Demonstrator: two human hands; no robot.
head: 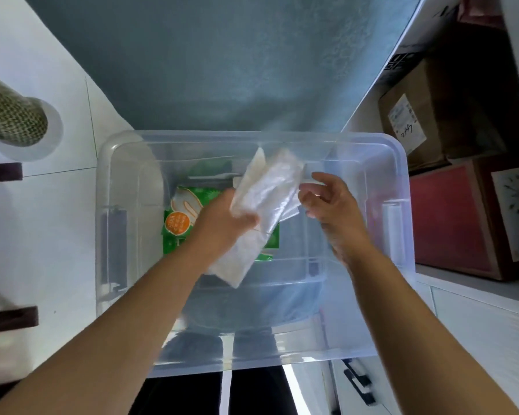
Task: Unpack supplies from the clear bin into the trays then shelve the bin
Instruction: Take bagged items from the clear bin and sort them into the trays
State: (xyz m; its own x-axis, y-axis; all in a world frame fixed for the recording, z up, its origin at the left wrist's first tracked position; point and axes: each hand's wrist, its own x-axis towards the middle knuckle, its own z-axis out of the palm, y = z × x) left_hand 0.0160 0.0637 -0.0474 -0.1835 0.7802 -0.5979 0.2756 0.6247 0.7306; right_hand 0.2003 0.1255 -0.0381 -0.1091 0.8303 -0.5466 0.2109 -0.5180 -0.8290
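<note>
Clear bin: it sits in the middle of the frame, open at the top, with both arms reaching into it.
Clear packet: it is a soft, see-through bag. It is held up and tilted in the middle of the bin, above the other things.
Left hand: its fingers wrap around the lower half of the clear packet and hold it tight.
Right hand: it is just beside the packet's right edge with its fingers bent a little. I cannot tell if it pinches the edge or only comes close.
Green packet: it lies flat on the bin's floor, partly under the left hand.
White piece: a thin white thing lies at the back of the bin. It is too blurry to name.
Trays: none show in the frame.
Right side: a brown box and a red box sit on low shelves.
Step now: I think the person is taking the clear packet out of the bin. The unpacking looks only partly done, since things are left inside.
Next move: the packet looks floppy and slippery, so it needs a firm hold as it goes up over the rim and to a tray.
</note>
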